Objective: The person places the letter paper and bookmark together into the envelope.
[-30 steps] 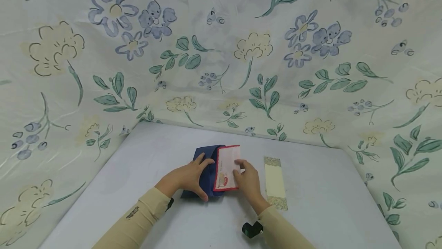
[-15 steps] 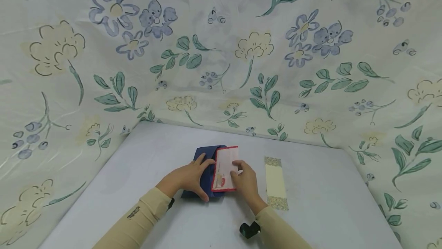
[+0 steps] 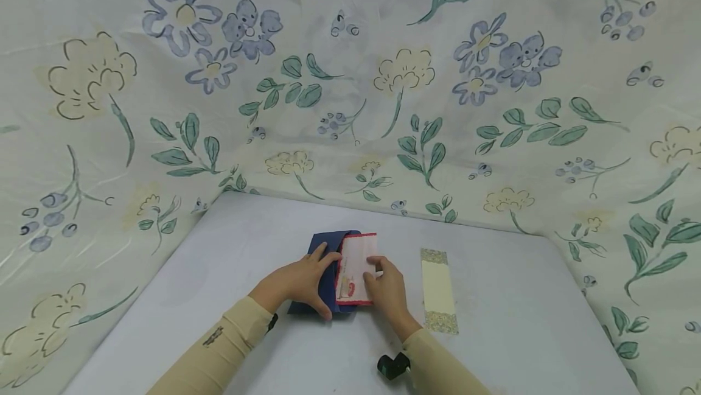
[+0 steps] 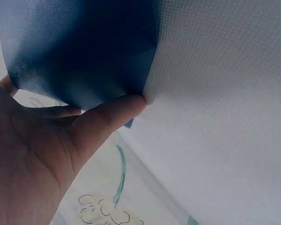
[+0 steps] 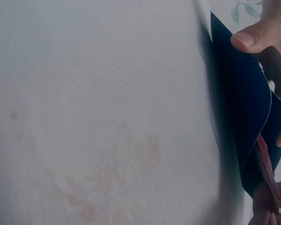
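Observation:
A dark blue envelope [image 3: 328,282] lies on the white table in the head view, with its mouth gaping to the right. My left hand [image 3: 296,279] grips it between thumb and spread fingers; in the left wrist view the thumb presses the lower edge of the bowed envelope [image 4: 93,42]. Partly inside the mouth is a white card with a red border [image 3: 356,267]. My right hand [image 3: 390,291] pinches the card's right edge. The right wrist view shows the card [image 5: 267,164] edge-on between the envelope's layers, its inner end hidden.
A cream paper strip with patterned gold ends [image 3: 439,290] lies right of my right hand. A black wrist device [image 3: 392,366] hangs under the right sleeve. The white table [image 3: 504,310] meets floral-printed cloth [image 3: 350,109] at its back and sides.
My right hand has moved slightly left, and the card has slid a little deeper into the envelope. My left hand and the envelope stay nearly still.

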Demonstrator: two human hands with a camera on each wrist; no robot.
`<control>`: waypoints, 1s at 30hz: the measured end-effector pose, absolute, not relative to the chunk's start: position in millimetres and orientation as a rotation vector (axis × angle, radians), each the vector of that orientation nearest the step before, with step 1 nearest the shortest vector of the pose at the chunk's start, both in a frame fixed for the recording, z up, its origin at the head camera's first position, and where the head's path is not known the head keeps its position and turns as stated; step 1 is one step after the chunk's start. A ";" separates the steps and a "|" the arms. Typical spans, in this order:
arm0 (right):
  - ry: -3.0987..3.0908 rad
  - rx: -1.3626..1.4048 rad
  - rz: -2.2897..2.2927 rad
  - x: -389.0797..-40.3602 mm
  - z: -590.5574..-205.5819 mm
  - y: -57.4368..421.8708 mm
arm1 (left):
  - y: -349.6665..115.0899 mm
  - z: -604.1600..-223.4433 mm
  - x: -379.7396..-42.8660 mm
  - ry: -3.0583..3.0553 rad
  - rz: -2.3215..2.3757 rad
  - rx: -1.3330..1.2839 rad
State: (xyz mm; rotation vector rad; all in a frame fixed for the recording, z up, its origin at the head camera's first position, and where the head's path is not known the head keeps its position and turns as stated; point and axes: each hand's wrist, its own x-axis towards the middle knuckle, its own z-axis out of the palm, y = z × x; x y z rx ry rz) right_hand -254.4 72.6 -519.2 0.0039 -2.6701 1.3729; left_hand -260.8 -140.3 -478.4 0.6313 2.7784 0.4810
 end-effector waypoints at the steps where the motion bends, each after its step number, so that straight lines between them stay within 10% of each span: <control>1: -2.675 0.000 1.372 -254.4 -519.3 72.0 | -140.1 -478.4 -261.0 2.778 0.480 0.630; 30: -2.656 0.090 1.363 -256.2 -520.1 64.6 | -139.7 -478.7 -263.5 2.776 0.469 0.612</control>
